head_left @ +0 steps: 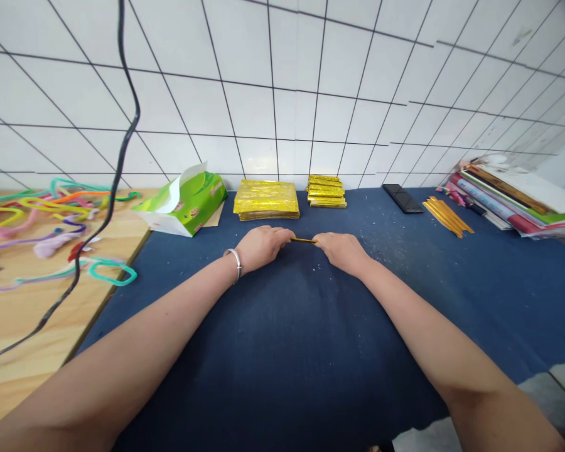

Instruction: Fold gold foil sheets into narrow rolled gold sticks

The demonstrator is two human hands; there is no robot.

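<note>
A thin gold foil strip [304,240] spans the gap between my two hands, just above or on the dark blue cloth. My left hand [263,247], with a silver bangle at the wrist, pinches its left end. Its right end is pinched in my right hand [341,251]. Behind my left hand lies a stack of shiny gold foil sheets [266,199]. A smaller pile of narrow folded gold strips [326,191] sits behind my right hand, near the tiled wall.
Left are a green tissue pack [193,201], a black cable [122,150] and several colourful pipe cleaners [113,272] on a wooden board [23,326]. Right are a black phone [402,198], flat gold-orange strips [447,216] and stacked books [508,194]. Blue cloth [282,351] covers the table.
</note>
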